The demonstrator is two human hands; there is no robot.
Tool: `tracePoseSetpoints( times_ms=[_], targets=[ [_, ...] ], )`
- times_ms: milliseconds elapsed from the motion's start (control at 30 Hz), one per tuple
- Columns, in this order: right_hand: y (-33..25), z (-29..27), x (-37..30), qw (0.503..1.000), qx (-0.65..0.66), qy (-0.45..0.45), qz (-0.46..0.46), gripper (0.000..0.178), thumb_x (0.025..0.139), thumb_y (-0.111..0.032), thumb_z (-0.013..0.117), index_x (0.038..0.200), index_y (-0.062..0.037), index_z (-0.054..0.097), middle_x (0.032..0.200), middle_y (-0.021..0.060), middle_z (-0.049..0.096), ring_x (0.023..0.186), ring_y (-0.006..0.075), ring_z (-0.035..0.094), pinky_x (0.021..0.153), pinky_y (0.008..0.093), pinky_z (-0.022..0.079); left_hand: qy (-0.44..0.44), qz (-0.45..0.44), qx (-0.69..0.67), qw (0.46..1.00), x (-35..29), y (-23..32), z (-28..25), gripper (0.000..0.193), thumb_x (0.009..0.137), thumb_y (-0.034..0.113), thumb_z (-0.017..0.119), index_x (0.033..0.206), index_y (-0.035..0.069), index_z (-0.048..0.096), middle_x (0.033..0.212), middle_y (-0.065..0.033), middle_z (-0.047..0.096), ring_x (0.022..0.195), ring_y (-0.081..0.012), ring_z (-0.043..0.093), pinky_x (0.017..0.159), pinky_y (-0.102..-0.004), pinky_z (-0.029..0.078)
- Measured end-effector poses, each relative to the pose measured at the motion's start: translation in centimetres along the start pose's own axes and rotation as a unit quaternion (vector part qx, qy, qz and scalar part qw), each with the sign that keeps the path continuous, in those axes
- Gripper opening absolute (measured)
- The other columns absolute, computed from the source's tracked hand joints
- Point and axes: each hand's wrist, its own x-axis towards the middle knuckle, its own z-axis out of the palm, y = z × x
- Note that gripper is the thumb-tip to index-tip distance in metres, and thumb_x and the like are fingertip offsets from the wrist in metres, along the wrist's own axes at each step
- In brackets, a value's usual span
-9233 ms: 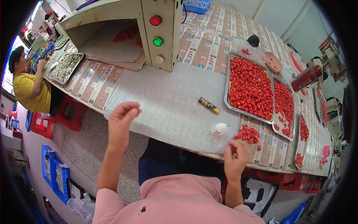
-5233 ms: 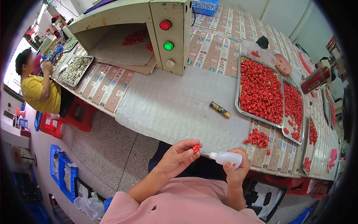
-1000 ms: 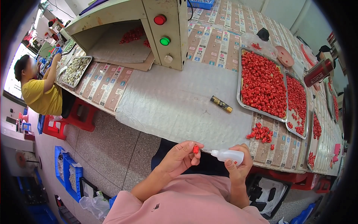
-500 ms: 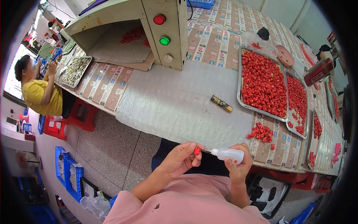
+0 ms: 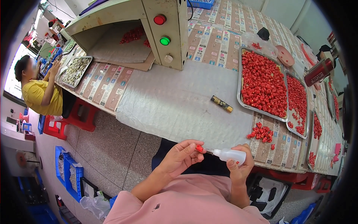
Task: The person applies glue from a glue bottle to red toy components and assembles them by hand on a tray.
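Observation:
My left hand (image 5: 183,158) is closed, pinching a small glossy red piece (image 5: 200,149) between thumb and forefinger just off the table's front edge. In my right hand (image 5: 240,167) is a translucent white squeeze bottle (image 5: 230,155), lying on its side with its thin nozzle pointing left at the red piece. The nozzle tip is very close to the piece; I cannot tell if they touch. On the table right of the bottle lies a loose pile of similar red pieces (image 5: 262,133). A dark cylinder with gold markings (image 5: 221,103) rests on the grey sheet (image 5: 164,104) ahead.
Metal trays heaped with red pieces (image 5: 262,82) stand at the right, near a red flask (image 5: 317,72). A beige machine (image 5: 166,22) with red and green buttons stands behind, red pieces inside it. At left, a person in yellow (image 5: 43,89) sits by another tray (image 5: 76,71).
The red piece has turned in my left fingers and shifted slightly right and up. The bottle has moved a little right. The person in yellow has shifted their hands.

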Motion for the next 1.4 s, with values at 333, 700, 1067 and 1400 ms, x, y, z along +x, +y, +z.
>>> tracePoseSetpoints(
  times_ms=[333,700,1067,1400],
  targets=[
    [-0.2,0.3,-0.1,1.000,-0.021,0.000,-0.008,0.046,0.074,-0.035,0.076,0.092,0.0022,0.057,0.081,0.0060,0.049,0.070,0.0130,0.047,0.061,0.0241,0.037,0.009,0.049,-0.053,0.997,0.3,-0.5,-0.4,0.025,0.085,0.003,0.061,0.110,0.006,0.057,0.110,-0.0086,0.060,0.094,-0.0146,0.059,0.087,-0.0285,0.049],
    [0.0,0.5,-0.3,1.000,-0.010,-0.009,-0.005,0.044,0.074,-0.032,0.076,0.093,0.0022,0.057,0.082,0.0064,0.050,0.070,0.0132,0.048,0.061,0.0242,0.037,-0.016,0.075,-0.074,0.994,0.4,-0.5,-0.6,0.024,0.084,0.001,0.061,0.108,0.007,0.059,0.113,-0.0081,0.059,0.098,-0.0136,0.058,0.089,-0.0272,0.048],
    [0.1,0.5,-0.2,1.000,-0.003,-0.006,0.000,0.043,0.074,-0.031,0.076,0.094,0.0025,0.056,0.083,0.0064,0.049,0.072,0.0126,0.048,0.062,0.0238,0.037,-0.011,0.060,-0.083,0.995,0.2,-0.4,-0.4,0.025,0.084,0.000,0.061,0.108,0.007,0.059,0.112,-0.0085,0.060,0.097,-0.0143,0.059,0.087,-0.0276,0.049],
    [1.5,0.7,0.0,0.995,0.074,0.039,0.053,0.045,0.075,-0.035,0.075,0.094,0.0011,0.056,0.085,0.0034,0.050,0.074,0.0094,0.047,0.065,0.0218,0.037,-0.016,0.062,-0.092,0.994,0.1,-0.1,-0.6,0.026,0.084,0.000,0.060,0.109,0.008,0.059,0.112,-0.0084,0.060,0.097,-0.0150,0.060,0.087,-0.0287,0.049]
  ],
)
